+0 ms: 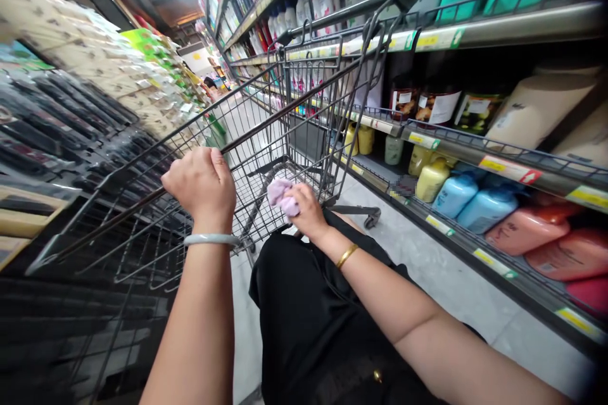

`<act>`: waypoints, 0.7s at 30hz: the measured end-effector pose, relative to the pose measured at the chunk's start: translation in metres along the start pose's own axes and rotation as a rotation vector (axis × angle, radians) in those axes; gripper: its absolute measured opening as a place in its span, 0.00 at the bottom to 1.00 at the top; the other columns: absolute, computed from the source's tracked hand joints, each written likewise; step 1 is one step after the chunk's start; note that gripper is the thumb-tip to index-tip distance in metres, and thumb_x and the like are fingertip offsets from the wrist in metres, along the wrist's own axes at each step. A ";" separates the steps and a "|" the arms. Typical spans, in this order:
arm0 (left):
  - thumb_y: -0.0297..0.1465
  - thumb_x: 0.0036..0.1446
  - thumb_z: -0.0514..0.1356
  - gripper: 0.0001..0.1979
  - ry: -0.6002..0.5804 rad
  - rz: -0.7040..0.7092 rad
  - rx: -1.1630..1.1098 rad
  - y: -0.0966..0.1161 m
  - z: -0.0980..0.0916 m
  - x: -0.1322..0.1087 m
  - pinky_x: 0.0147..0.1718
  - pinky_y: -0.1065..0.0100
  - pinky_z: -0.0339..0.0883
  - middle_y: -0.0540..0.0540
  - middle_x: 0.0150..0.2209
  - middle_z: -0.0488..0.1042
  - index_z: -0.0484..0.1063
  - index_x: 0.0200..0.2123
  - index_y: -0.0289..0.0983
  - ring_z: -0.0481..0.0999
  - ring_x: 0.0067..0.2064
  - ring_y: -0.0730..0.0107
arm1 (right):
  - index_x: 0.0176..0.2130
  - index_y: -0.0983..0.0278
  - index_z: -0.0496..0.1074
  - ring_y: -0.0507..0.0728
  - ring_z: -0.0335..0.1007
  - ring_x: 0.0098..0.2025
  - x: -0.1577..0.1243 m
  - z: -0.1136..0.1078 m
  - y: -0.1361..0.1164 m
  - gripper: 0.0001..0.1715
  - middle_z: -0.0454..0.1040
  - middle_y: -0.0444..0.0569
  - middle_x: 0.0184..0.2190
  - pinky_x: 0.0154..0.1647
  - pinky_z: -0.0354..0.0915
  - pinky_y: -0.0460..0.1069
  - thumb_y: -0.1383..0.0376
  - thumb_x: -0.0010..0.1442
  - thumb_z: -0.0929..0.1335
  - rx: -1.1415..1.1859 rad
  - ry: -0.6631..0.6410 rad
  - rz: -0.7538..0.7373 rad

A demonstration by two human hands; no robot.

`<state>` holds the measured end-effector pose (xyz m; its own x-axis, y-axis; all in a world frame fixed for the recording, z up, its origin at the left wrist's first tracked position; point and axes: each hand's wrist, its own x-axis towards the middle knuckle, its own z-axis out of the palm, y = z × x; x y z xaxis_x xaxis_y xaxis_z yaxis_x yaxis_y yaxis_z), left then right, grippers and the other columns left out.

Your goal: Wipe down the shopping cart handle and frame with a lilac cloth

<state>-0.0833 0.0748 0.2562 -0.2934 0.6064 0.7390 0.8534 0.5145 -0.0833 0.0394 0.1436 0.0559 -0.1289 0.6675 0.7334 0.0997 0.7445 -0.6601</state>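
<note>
A metal shopping cart (266, 119) stands tilted across the view in front of me, its wire basket bare where I can see into it. My left hand (202, 183) is closed around the cart's top side rail. Bunched in my right hand (308, 209) is a pinkish-lilac cloth (284, 195), gripped low beside the cart's wire side. Whether the cloth touches the wires I cannot tell. My knees in black clothing (304, 304) are bent close to the cart.
Shelves (498, 171) of pump bottles and shampoo run along the right, with price labels on their edges. Packaged goods hang at the left (71, 114). A cart wheel (372, 218) rests on the pale tiled floor (418, 253). The aisle stretches away behind the cart.
</note>
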 end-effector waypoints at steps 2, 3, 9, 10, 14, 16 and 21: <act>0.40 0.73 0.44 0.20 0.000 0.002 -0.019 0.001 -0.002 -0.001 0.38 0.59 0.45 0.42 0.43 0.77 0.71 0.40 0.38 0.69 0.44 0.57 | 0.44 0.62 0.74 0.61 0.71 0.51 0.010 -0.013 0.011 0.17 0.71 0.54 0.47 0.55 0.71 0.55 0.74 0.53 0.69 0.011 0.152 0.071; 0.40 0.73 0.44 0.19 0.004 -0.002 -0.030 0.001 -0.002 -0.001 0.39 0.59 0.45 0.42 0.43 0.77 0.71 0.40 0.38 0.69 0.44 0.57 | 0.44 0.62 0.73 0.61 0.71 0.52 0.015 -0.018 0.016 0.17 0.70 0.54 0.47 0.57 0.70 0.57 0.73 0.54 0.68 0.013 0.236 0.107; 0.41 0.73 0.42 0.21 0.014 -0.047 -0.089 0.005 0.002 -0.002 0.41 0.59 0.46 0.41 0.44 0.77 0.71 0.40 0.37 0.67 0.45 0.59 | 0.45 0.61 0.73 0.61 0.71 0.53 0.004 -0.009 0.001 0.18 0.71 0.53 0.47 0.57 0.71 0.56 0.73 0.53 0.70 -0.012 0.109 0.082; 0.41 0.73 0.42 0.21 0.013 -0.048 -0.096 0.004 0.002 -0.002 0.42 0.58 0.47 0.41 0.44 0.76 0.71 0.40 0.37 0.67 0.46 0.59 | 0.45 0.61 0.74 0.61 0.71 0.52 0.001 -0.004 -0.004 0.19 0.72 0.53 0.47 0.56 0.72 0.55 0.73 0.53 0.71 -0.005 -0.009 0.033; 0.42 0.73 0.43 0.21 -0.006 -0.024 -0.111 0.000 0.000 -0.002 0.43 0.58 0.48 0.40 0.46 0.76 0.71 0.41 0.37 0.68 0.47 0.57 | 0.44 0.61 0.75 0.60 0.71 0.51 0.007 -0.007 -0.003 0.18 0.72 0.51 0.47 0.55 0.71 0.55 0.74 0.53 0.70 0.010 -0.033 -0.012; 0.42 0.72 0.44 0.20 -0.008 -0.018 -0.128 -0.001 0.001 -0.001 0.44 0.57 0.49 0.40 0.46 0.76 0.71 0.41 0.37 0.69 0.48 0.56 | 0.43 0.61 0.72 0.60 0.71 0.51 0.018 -0.018 0.006 0.17 0.71 0.52 0.47 0.56 0.70 0.56 0.74 0.53 0.69 0.007 0.187 0.081; 0.41 0.71 0.45 0.20 0.035 -0.061 -0.204 0.002 0.006 0.000 0.47 0.53 0.54 0.37 0.45 0.76 0.72 0.41 0.37 0.70 0.49 0.50 | 0.45 0.62 0.71 0.61 0.70 0.52 0.019 -0.023 0.008 0.16 0.70 0.54 0.47 0.58 0.70 0.58 0.72 0.55 0.69 -0.008 0.291 0.149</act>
<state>-0.0842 0.0787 0.2521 -0.3354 0.5542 0.7619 0.9051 0.4140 0.0972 0.0602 0.1621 0.0684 0.1751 0.7434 0.6455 0.1043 0.6379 -0.7630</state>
